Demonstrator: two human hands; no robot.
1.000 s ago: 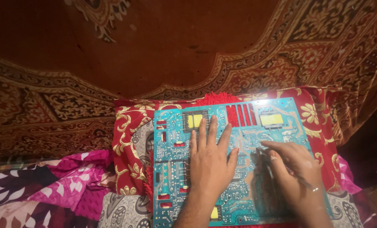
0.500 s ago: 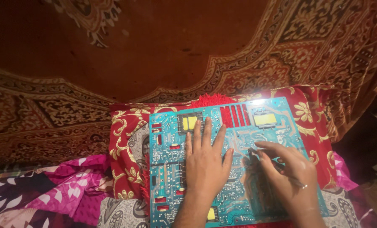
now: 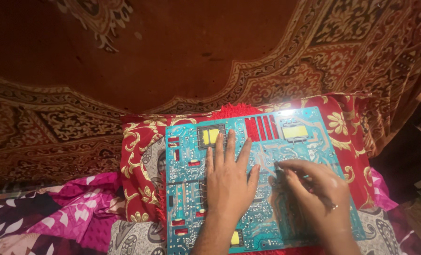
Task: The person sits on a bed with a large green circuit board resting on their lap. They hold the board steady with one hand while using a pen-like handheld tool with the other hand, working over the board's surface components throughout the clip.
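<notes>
Your left hand (image 3: pixel 228 182) lies open and flat, pressing the middle of the flat turquoise circuit board (image 3: pixel 267 141). Your right hand (image 3: pixel 316 191) pinches a thin dark tool (image 3: pixel 280 174) against it. The board rests on a red-and-gold patterned cushion (image 3: pixel 142 156).

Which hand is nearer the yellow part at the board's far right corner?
Right. The right hand lies just below the yellow part; the left hand rests flat farther left, mid-board.
</notes>
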